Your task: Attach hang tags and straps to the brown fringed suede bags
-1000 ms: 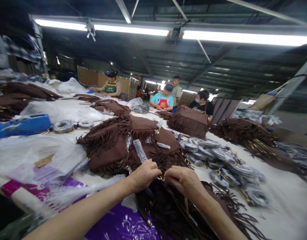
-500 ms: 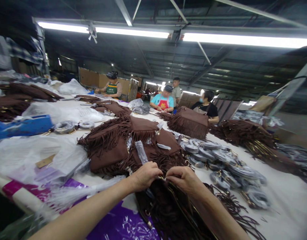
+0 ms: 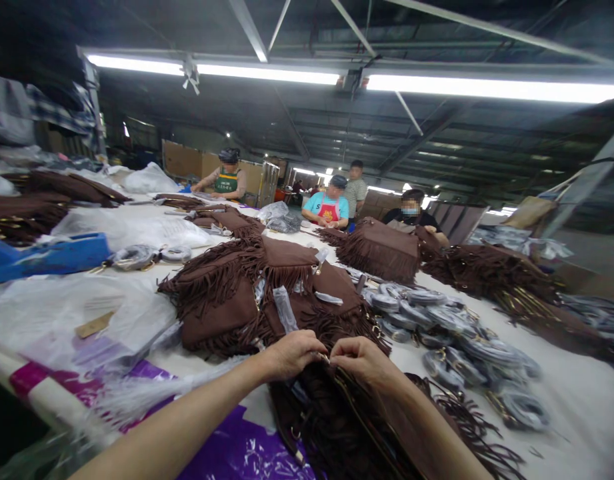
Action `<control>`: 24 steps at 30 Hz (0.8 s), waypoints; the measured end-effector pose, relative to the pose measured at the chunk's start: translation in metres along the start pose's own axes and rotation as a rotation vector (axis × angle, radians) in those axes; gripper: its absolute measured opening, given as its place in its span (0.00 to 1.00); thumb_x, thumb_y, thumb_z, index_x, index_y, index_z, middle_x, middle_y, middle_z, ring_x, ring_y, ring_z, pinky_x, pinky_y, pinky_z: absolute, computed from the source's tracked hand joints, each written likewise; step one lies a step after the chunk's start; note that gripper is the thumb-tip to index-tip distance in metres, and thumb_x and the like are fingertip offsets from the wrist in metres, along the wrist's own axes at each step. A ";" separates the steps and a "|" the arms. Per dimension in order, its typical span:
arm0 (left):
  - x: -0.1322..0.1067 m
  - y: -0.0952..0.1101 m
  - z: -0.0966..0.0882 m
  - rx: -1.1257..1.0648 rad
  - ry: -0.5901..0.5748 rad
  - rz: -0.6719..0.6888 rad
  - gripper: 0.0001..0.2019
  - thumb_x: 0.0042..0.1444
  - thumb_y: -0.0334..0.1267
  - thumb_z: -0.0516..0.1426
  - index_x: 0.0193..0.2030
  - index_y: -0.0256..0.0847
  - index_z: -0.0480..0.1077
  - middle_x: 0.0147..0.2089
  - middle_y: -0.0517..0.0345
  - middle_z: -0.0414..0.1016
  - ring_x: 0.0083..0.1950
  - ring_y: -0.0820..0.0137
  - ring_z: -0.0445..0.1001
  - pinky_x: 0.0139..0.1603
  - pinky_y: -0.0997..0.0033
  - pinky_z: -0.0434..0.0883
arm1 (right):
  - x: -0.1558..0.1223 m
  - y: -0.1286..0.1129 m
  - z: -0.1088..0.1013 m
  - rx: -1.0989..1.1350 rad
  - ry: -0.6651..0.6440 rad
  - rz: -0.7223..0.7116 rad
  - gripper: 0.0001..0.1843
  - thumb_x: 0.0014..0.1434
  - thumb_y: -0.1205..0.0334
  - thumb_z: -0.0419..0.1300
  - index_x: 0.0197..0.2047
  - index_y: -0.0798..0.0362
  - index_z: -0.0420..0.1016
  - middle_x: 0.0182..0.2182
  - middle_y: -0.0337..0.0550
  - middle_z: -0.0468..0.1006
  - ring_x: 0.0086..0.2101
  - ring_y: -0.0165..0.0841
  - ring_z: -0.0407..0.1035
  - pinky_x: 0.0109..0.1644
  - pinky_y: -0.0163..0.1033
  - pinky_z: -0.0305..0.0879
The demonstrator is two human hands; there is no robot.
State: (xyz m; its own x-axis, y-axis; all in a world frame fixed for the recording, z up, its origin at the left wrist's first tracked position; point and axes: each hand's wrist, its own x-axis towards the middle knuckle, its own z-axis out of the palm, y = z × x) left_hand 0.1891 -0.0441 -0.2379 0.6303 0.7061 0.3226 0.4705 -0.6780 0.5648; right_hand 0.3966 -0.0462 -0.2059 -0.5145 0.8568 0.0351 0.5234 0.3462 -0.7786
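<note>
My left hand (image 3: 288,354) and my right hand (image 3: 363,361) meet at the top edge of a dark brown fringed bag (image 3: 337,427) lying in front of me. Both hands are closed in a pinch on a small gold metal fitting (image 3: 325,358) at the bag's top. The bag's fringe trails off to the right across the white table (image 3: 577,400). Just beyond my hands lies a pile of brown fringed bags (image 3: 257,293).
Coils of wrapped straps (image 3: 451,327) lie right of the pile. Clear plastic bags (image 3: 71,313) and purple plastic (image 3: 237,447) sit at the near left, a blue object (image 3: 47,253) further left. More fringed bags (image 3: 379,247) and several people stand at the table's far side.
My hands have stayed pinched together at the bag's top, fingers shifting slightly. The camera has tilted a little, so the scene sits lower in the frame.
</note>
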 end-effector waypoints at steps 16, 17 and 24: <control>0.001 -0.003 0.009 -0.048 0.069 -0.033 0.08 0.58 0.27 0.54 0.39 0.38 0.74 0.37 0.57 0.73 0.42 0.69 0.71 0.45 0.73 0.68 | 0.003 -0.020 0.006 -0.146 0.004 0.099 0.20 0.52 0.48 0.56 0.16 0.53 0.67 0.15 0.33 0.56 0.20 0.28 0.51 0.24 0.36 0.42; 0.001 -0.002 0.010 -0.064 0.079 -0.053 0.08 0.57 0.26 0.53 0.39 0.38 0.73 0.38 0.57 0.73 0.42 0.68 0.71 0.46 0.73 0.67 | 0.002 -0.021 0.009 -0.178 0.048 0.100 0.20 0.51 0.49 0.58 0.16 0.52 0.66 0.15 0.33 0.57 0.21 0.28 0.52 0.25 0.36 0.42; -0.005 0.000 0.010 -0.117 0.171 -0.073 0.14 0.51 0.23 0.54 0.43 0.39 0.66 0.39 0.58 0.71 0.40 0.70 0.69 0.43 0.73 0.67 | 0.005 -0.007 0.022 -0.081 0.132 0.128 0.18 0.47 0.48 0.58 0.15 0.51 0.64 0.15 0.33 0.57 0.21 0.28 0.51 0.25 0.36 0.43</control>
State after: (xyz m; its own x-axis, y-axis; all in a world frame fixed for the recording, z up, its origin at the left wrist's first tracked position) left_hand 0.1920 -0.0490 -0.2468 0.4781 0.7840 0.3961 0.4299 -0.6021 0.6728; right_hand 0.3753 -0.0524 -0.2141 -0.3497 0.9365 0.0247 0.6348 0.2562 -0.7289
